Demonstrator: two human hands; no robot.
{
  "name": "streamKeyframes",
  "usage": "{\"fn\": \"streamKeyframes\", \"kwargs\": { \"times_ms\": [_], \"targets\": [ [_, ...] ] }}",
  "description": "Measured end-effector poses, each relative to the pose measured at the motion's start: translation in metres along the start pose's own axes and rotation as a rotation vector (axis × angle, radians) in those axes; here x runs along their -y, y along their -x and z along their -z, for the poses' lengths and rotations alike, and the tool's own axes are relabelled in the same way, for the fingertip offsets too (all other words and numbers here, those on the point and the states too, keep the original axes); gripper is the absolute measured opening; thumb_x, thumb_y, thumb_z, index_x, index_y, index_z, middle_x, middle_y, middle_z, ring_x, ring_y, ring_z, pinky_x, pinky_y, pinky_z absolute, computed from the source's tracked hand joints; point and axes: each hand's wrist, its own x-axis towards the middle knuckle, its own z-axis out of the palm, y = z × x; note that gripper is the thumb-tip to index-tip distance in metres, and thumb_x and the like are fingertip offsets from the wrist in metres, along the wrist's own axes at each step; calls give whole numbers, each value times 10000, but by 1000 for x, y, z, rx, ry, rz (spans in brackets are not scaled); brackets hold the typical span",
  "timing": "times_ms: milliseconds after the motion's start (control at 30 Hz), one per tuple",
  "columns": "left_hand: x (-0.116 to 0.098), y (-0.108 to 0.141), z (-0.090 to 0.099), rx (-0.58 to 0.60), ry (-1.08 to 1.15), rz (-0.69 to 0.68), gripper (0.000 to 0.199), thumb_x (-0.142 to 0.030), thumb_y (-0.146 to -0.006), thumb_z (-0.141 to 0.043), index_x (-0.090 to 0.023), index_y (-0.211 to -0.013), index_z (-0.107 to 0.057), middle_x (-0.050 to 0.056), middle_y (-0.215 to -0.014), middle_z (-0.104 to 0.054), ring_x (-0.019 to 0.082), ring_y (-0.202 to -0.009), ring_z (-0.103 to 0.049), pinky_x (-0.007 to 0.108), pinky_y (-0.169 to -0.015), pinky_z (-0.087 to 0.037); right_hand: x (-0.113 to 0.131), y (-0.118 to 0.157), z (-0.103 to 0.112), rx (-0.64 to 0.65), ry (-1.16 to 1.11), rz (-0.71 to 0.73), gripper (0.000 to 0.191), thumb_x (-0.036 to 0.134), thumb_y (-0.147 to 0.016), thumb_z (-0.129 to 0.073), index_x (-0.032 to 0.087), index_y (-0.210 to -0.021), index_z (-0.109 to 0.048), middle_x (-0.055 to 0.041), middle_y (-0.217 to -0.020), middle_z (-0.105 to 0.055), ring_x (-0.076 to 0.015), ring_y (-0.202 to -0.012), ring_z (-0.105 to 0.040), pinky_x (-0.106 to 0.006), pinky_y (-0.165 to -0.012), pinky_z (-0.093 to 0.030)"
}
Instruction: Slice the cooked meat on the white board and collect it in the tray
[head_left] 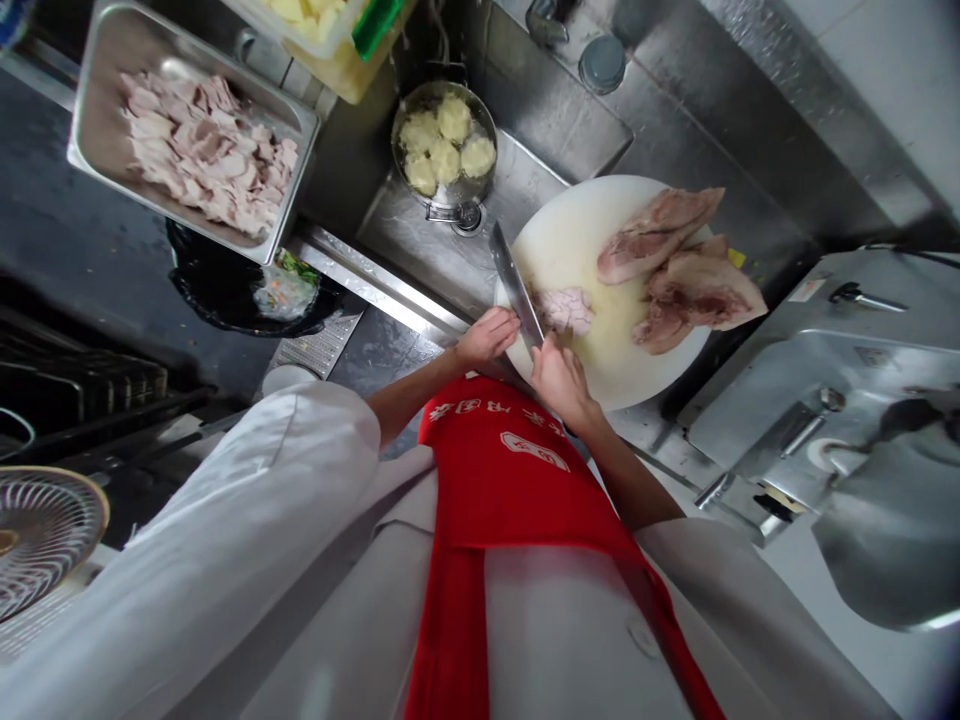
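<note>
My right hand (559, 378) is wrapped round the handle of a kitchen knife (514, 282). The broad blade points away from me, over the left part of a round white cutting board (551, 225). Beside the blade lies a small pile of sliced pale meat (568, 308). My left hand (487, 336) is at the board's near left rim, its fingers curled close to the blade; whether they pinch anything is hidden. Two large pieces of cooked-looking meat, one long chunk (660, 232) and one bigger chunk (705, 292), rest on the right of the board.
A steel pan (306, 130) of sliced meat stands at upper left, above a black-lined bin (214, 300). In the sink (517, 165) is a pot (491, 125) with several peeled potatoes in water. A yellowish tub (352, 70) stands behind; a metal slicing machine (780, 370) is at right.
</note>
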Motion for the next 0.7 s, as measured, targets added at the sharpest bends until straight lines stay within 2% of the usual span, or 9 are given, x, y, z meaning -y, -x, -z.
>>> {"fn": "streamKeyframes", "kwargs": {
  "times_ms": [167,400,567,700],
  "targets": [
    [2,2,7,8,-19,-43,313,-342,-1014,-391,-149,-1118,-614,141,-1030,-640,218,-1005,-587,426,-910,-507,2,-16,-1,-13,-37,-14,326,278,-1006,-302,101,-1177,-517,-186,-989,-705,-268,-883,-672,-341,-745,-456],
    [1,0,10,56,-52,-43,333,-359,-1012,-391,-143,-1109,-626,141,-992,-643,217,-983,-596,420,-909,-519,-5,1,4,7,-14,11,315,260,-1010,-303,95,-1177,-513,-173,-967,-705,-278,-888,-675,-347,-763,-451],
    [5,6,9,43,-60,-29,343,-366,-1009,-399,-139,-1126,-629,145,-1035,-647,226,-1017,-599,444,-940,-514,0,-12,0,3,-85,15,298,267,-998,-341,105,-1166,-526,-178,-1023,-703,-278,-932,-667,-345,-781,-458],
    [-5,1,2,0,-58,51,322,-351,-1010,-414,-150,-1129,-636,140,-1083,-646,218,-1044,-588,420,-959,-505,-20,-18,8,-91,-214,2,278,307,-971,-408,133,-1114,-570,-172,-997,-711,-283,-917,-669,-343,-764,-468]
  ]
}}
